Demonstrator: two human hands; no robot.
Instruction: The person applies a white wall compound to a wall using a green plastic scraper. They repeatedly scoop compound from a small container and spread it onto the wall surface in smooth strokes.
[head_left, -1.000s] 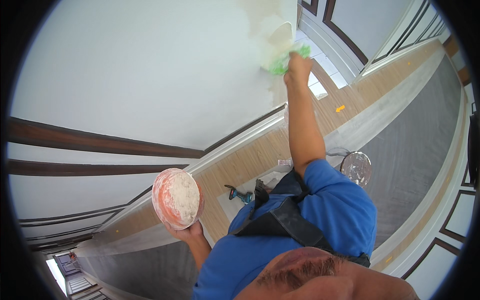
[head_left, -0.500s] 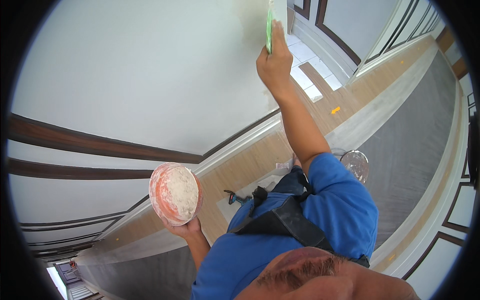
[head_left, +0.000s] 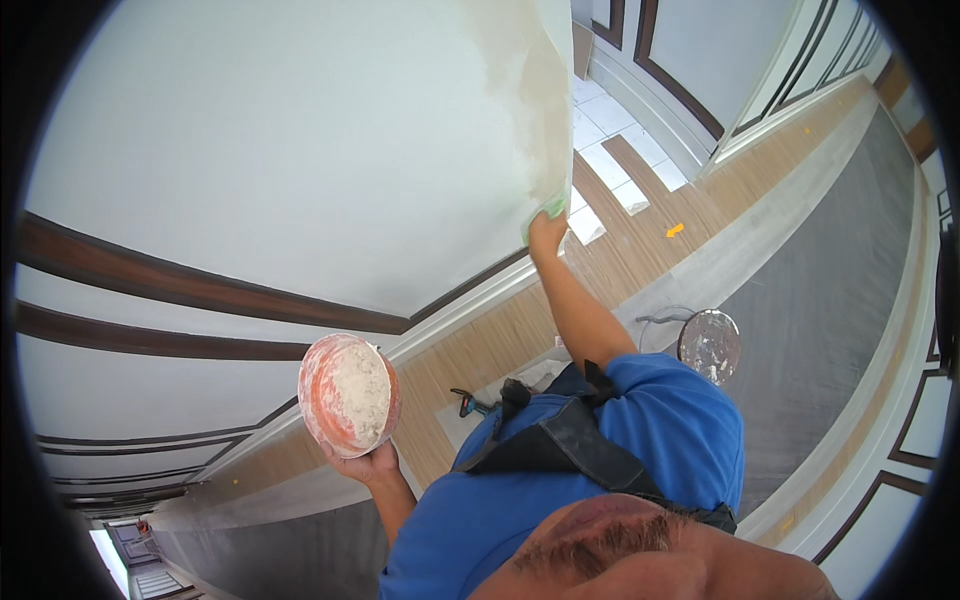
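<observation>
An orange-red bowl [head_left: 318, 392], smeared white along its rim, rests on my left hand [head_left: 368, 463], which cups it from below. Inside it lies a mound of off-white plaster [head_left: 361, 395]. My right hand [head_left: 547, 236] grips a green spreader [head_left: 553, 207], pressed low on the white wall [head_left: 300, 170] near its end corner. Most of the tool is hidden behind my fingers. Above the hand, a damp beige coat of plaster [head_left: 535, 100] runs along the wall's edge.
A round, plaster-spattered bucket lid or top [head_left: 709, 347] stands on the floor to my right. A teal-and-black power tool [head_left: 470, 402] lies near my feet. Dark trim [head_left: 200, 285] crosses the wall. Beyond the corner are white tiles [head_left: 605, 112] and loose planks [head_left: 640, 165].
My right hand has moved down the wall's edge with the spreader, from the top to near the baseboard. The beige coat now shows uncovered. My left hand and bowl barely shifted.
</observation>
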